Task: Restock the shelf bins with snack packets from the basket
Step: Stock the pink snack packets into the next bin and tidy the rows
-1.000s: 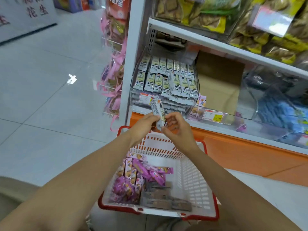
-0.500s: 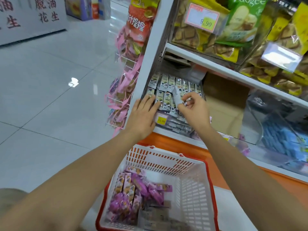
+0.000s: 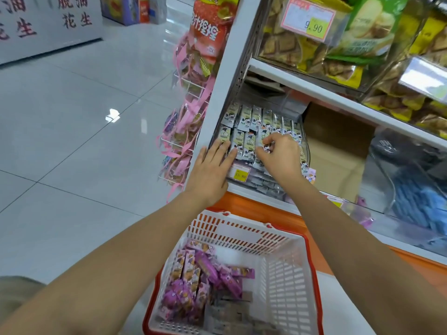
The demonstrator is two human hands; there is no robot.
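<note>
A clear shelf bin [image 3: 305,141] holds rows of grey-green snack packets [image 3: 246,117]. My left hand [image 3: 212,170] lies flat with straight fingers on the front-left packets. My right hand [image 3: 278,155] is over the bin's middle, its fingers curled and pinching a small packet [image 3: 266,147] down among the rows. Below stands a red and white basket [image 3: 285,274] with purple snack packets [image 3: 193,281] on its left side and grey packets [image 3: 229,313] at the near end.
A yellow price tag [image 3: 239,174] marks the bin front. A cardboard box [image 3: 338,153] and a bin of blue packets [image 3: 416,201] lie to the right. Bagged snacks [image 3: 314,52] fill the upper shelf. Pink hanging packets [image 3: 191,122] are left of the shelf post. Tiled floor [image 3: 72,141] spreads left.
Both hands rose from above the basket to the bin. My right hand lowered the packet it held upright into the rows; my left hand settled flat on the front packets.
</note>
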